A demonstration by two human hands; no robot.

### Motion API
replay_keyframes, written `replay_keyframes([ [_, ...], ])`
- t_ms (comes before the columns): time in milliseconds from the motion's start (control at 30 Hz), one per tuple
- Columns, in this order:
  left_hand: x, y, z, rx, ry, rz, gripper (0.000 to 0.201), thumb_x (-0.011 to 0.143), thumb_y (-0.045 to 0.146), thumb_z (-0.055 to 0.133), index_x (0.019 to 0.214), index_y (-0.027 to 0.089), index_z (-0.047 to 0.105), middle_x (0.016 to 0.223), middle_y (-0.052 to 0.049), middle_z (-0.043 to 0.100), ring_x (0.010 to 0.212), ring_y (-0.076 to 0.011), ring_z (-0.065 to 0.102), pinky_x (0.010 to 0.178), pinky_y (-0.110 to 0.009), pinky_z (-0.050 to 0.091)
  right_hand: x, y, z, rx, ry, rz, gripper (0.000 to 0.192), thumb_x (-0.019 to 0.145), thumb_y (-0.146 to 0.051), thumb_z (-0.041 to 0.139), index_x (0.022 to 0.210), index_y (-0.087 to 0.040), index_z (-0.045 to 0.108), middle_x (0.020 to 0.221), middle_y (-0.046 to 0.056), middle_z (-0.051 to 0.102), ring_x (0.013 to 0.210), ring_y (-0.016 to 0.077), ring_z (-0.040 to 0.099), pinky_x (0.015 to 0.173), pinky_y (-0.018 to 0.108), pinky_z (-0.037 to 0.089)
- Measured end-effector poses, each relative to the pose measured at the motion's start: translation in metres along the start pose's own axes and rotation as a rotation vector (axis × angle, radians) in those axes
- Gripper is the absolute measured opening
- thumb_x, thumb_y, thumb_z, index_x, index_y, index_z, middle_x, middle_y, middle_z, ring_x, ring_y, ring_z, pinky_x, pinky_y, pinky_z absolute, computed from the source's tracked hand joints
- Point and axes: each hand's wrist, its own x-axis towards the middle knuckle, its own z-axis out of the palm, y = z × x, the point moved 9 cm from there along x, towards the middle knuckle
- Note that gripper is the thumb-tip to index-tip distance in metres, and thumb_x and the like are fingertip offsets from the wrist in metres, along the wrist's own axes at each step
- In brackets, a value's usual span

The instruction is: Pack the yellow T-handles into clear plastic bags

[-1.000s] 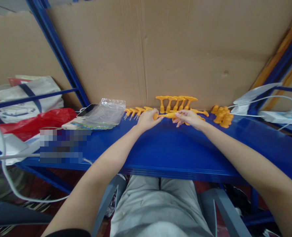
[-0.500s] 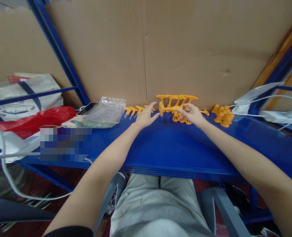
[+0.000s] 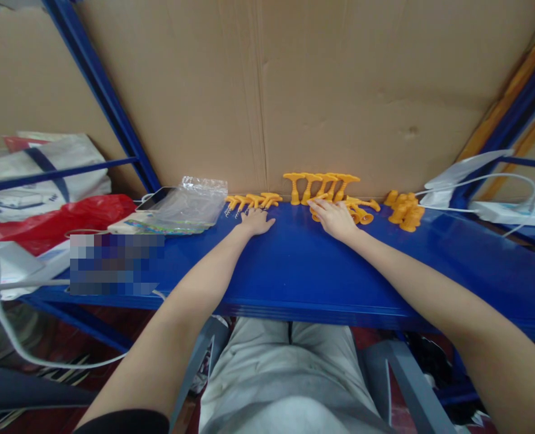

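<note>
My left hand (image 3: 255,223) is low over the blue tabletop, fingers apart, its fingertips beside a row of yellow T-handled corkscrew parts (image 3: 249,200) with bare metal spirals. At a pile of lying yellow corkscrews (image 3: 363,216), my right hand (image 3: 336,220) has its fingers bent over a yellow corkscrew (image 3: 320,196); most of that piece is hidden beneath them. Behind this hand, several yellow corkscrews (image 3: 322,185) stand upright in a row with their handles on top. Right of the pile is a cluster of yellow sleeves (image 3: 405,210).
A cardboard wall (image 3: 267,90) closes off the back of the blue table (image 3: 285,271). On the left lie clear plastic bags (image 3: 190,208), a red bag (image 3: 64,223) and a white cable (image 3: 5,313). A white power strip (image 3: 505,212) sits at the right.
My left hand has moved left and down, away from the corkscrew, toward the row of spirals. My right hand has brought the corkscrew down onto the pile, uncovering the upright row.
</note>
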Motion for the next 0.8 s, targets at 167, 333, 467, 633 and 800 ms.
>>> replay_keyframes([
  [167,-0.001,0.002,-0.007,0.047,0.071,0.005,0.038,0.087,0.043,0.049,0.109,0.019,0.068,0.133,-0.018,0.058,0.131,-0.0400,0.044,0.102,-0.066,0.033,0.000,-0.003,0.007,0.034,-0.061,-0.006,0.056,0.095,-0.025,0.033,0.150,-0.019,0.036,0.150,0.016,0.042,0.123,0.0340,0.052,0.097,0.051,0.039],
  [333,-0.005,0.007,-0.020,0.021,0.170,0.008,0.029,0.085,0.031,0.053,0.106,0.017,0.068,0.123,-0.019,0.064,0.122,-0.0384,0.052,0.100,-0.060,0.038,0.000,-0.005,0.008,0.077,-0.124,0.006,0.056,0.095,-0.024,0.032,0.151,-0.023,0.035,0.151,0.015,0.041,0.128,0.0328,0.049,0.099,0.052,0.040],
  [467,-0.006,0.009,-0.030,-0.037,0.256,0.025,0.022,0.083,0.016,0.049,0.093,0.017,0.069,0.114,-0.017,0.068,0.113,-0.0361,0.058,0.095,-0.053,0.042,0.000,-0.007,0.008,0.080,-0.147,0.008,0.056,0.095,-0.021,0.029,0.150,-0.028,0.037,0.154,0.014,0.036,0.129,0.0332,0.048,0.098,0.055,0.040],
  [633,-0.010,0.007,-0.048,-0.118,0.408,0.027,0.025,0.082,0.010,0.043,0.087,0.019,0.066,0.104,-0.013,0.070,0.106,-0.0323,0.061,0.089,-0.048,0.044,0.001,-0.004,0.013,0.106,-0.151,0.013,0.057,0.095,-0.020,0.030,0.150,-0.032,0.037,0.155,0.011,0.035,0.132,0.0325,0.046,0.100,0.058,0.039],
  [800,-0.017,0.005,-0.067,-0.209,0.547,0.027,0.019,0.083,0.013,0.045,0.088,0.021,0.062,0.098,-0.010,0.068,0.098,-0.0267,0.062,0.086,-0.041,0.045,0.003,-0.003,0.019,0.145,-0.159,-0.031,0.057,0.094,-0.018,0.035,0.149,-0.033,0.039,0.156,0.009,0.033,0.135,0.0337,0.043,0.102,0.059,0.038],
])
